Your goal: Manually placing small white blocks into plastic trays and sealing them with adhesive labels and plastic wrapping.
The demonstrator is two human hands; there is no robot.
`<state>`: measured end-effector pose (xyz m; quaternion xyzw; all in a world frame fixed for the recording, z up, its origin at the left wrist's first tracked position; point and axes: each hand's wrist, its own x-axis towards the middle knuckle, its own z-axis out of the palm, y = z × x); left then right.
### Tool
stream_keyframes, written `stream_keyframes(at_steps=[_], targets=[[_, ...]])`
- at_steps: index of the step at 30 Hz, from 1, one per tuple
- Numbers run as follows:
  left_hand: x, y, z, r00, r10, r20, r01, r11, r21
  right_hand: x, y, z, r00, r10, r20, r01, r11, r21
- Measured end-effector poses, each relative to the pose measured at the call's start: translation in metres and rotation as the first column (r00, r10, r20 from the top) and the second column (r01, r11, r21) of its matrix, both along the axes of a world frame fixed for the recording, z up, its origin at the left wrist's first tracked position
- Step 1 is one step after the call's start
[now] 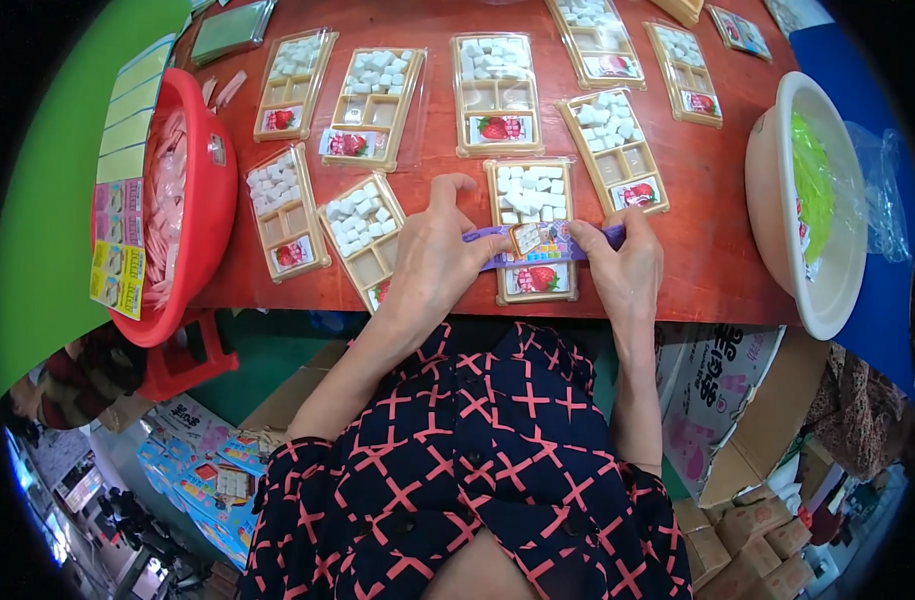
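A tan plastic tray [533,205] with white cubes in its top compartment and a strawberry picture at its near end lies at the front edge of the red-brown table [718,240]. A flat purple packet [538,243] with a small picture on it is stretched across this tray. My left hand [433,260] pinches the packet's left end. My right hand [623,262] pinches its right end. Both hands rest over the table's front edge.
Several more tan trays [373,105] of white cubes lie across the table. A red basin [183,200] with pink packets and yellow sheets sits at the left. A cream bowl [828,280] holding green material sits at the right. Cardboard boxes [723,400] stand below.
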<state>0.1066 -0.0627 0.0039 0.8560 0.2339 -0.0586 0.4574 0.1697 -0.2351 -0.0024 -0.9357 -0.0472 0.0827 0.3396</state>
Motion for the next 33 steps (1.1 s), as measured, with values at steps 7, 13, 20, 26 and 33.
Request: stream_keyframes(at_steps=[7,13,20,26,33], targets=[[0.006,0.003,-0.003,0.995,-0.073,-0.073,0.079,0.994,0.079,-0.01,0.013,0.002,0.996,0.046,0.081,-0.027,0.974,-0.226],[0.004,0.001,-0.009,0.988,-0.144,-0.047,0.146,0.988,0.047,-0.023,0.006,0.001,0.984,0.043,0.171,-0.002,0.972,-0.234],[-0.008,-0.022,-0.011,0.931,-0.363,-0.046,0.364,0.931,0.02,-0.068,-0.021,0.015,0.985,-0.173,-0.027,0.155,0.932,-0.327],[-0.006,-0.031,-0.011,0.882,-0.47,-0.045,0.47,0.883,0.001,-0.088,-0.05,-0.018,0.88,-0.323,-0.348,0.391,0.909,0.144],[-0.001,-0.028,-0.019,0.883,-0.468,-0.023,0.421,0.813,-0.402,-0.079,-0.057,0.0,0.872,-0.215,-0.439,0.481,0.534,0.695]])
